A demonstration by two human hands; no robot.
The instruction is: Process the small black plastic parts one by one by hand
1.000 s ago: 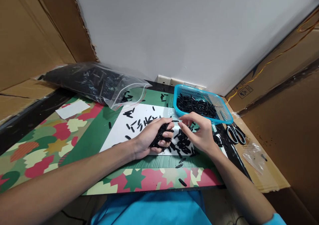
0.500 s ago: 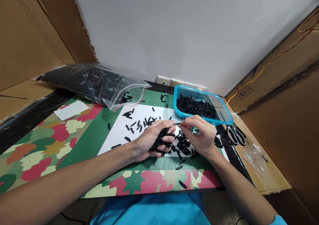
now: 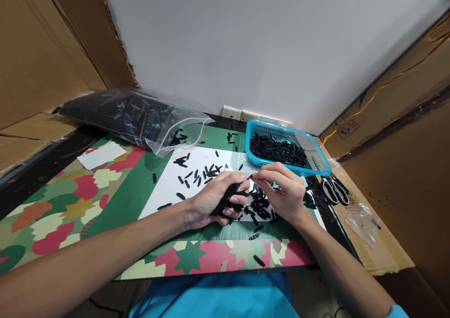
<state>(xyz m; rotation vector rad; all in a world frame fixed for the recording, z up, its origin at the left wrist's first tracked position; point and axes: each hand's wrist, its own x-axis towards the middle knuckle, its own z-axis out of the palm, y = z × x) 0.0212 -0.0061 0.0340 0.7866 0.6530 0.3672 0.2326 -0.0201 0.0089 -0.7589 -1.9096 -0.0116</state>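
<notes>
The left hand [image 3: 214,200] is clenched around a bundle of small black plastic pieces [image 3: 230,198], palm turned inward, resting low over the near edge of a white sheet [image 3: 168,186]. The right hand [image 3: 284,191] sits just beside it, thumb and forefinger pinched at the top of that bundle on what appears to be a single black piece; the piece itself is too small to identify with certainty. Directly beneath and between both hands lies a loose pile of the same black pieces [image 3: 260,208] on the white sheet, with further scattered pieces [image 3: 197,173] spread across the sheet toward the far side. A few stray pieces [image 3: 258,260] lie on the patterned green, red and cream mat [image 3: 70,205] that covers the tabletop, near its front edge. A blue plastic basket [image 3: 318,161], partly filled with black pieces, stands just beyond the right hand. To its right, black-handled scissors [image 3: 333,190] lie flat, and a small clear bag [image 3: 362,222] lies on cardboard further right. A large clear zip bag [image 3: 140,116] holding many black pieces lies at the far left, mouth open toward the sheet. A white paper scrap [image 3: 101,155] rests on the mat at left.
</notes>
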